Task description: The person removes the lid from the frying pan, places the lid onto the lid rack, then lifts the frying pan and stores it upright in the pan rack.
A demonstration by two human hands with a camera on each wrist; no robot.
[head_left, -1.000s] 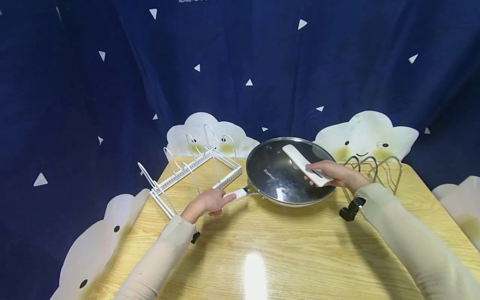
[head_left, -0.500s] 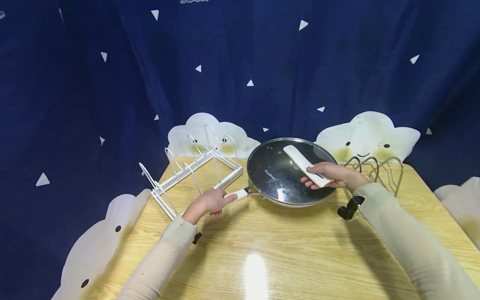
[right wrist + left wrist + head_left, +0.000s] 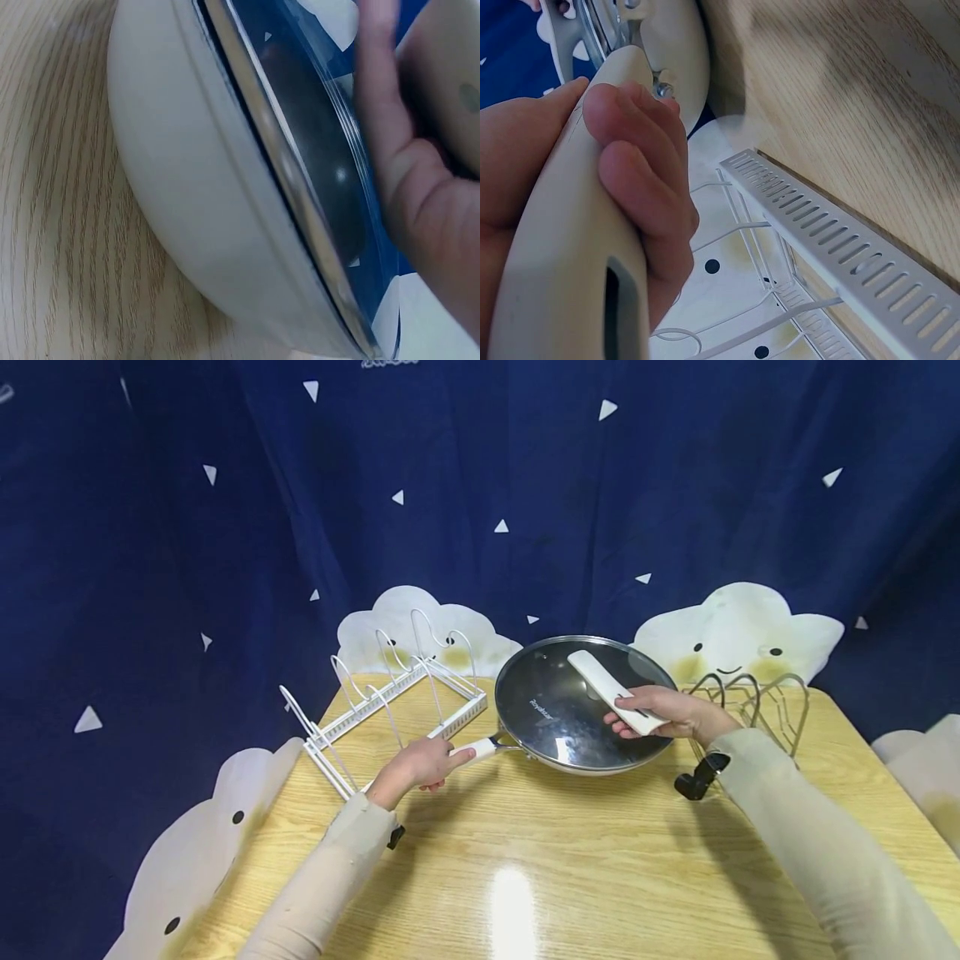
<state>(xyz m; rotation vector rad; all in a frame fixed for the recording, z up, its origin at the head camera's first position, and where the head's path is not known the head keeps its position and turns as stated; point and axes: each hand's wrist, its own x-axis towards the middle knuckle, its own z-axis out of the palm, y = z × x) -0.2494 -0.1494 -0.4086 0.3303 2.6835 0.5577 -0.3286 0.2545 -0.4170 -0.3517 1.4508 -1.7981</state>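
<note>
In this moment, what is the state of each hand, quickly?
Left hand: closed, holding the white pan handle.
Right hand: closed, holding the long white grip above the glass lid.

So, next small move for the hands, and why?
I'd probably ease the lid straight up with the right hand while the left hand steadies the pan. The right hand grips the white lid handle, the left hand's fingers wrap the pan handle, and the lid sits over the pan.
</note>
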